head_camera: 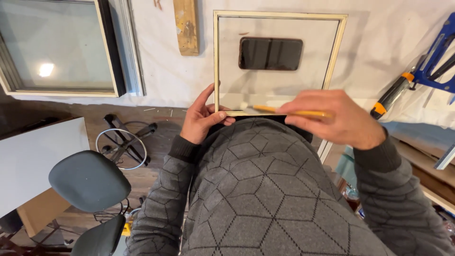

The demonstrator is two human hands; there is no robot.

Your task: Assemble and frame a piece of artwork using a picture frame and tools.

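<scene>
while the left hand (201,121) pinches the lower left corner of the pale cream rectangular wooden frame (278,16), thumb on its face and fingers curled beneath, the right hand (339,118) closes around a thin yellow-handled brush (289,112) laid across the frame's bottom edge. inside the frame lies a dark rounded rectangular panel (270,53). left of the frame leans a larger framed glass pane (57,47); right of it lies a blue and orange clamp tool (417,78). below left of the frame stands a grey office chair (89,181).

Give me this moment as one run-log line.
left hand: gripping cream picture frame corner | right hand: holding yellow-handled brush, tip at frame's near rail
</scene>
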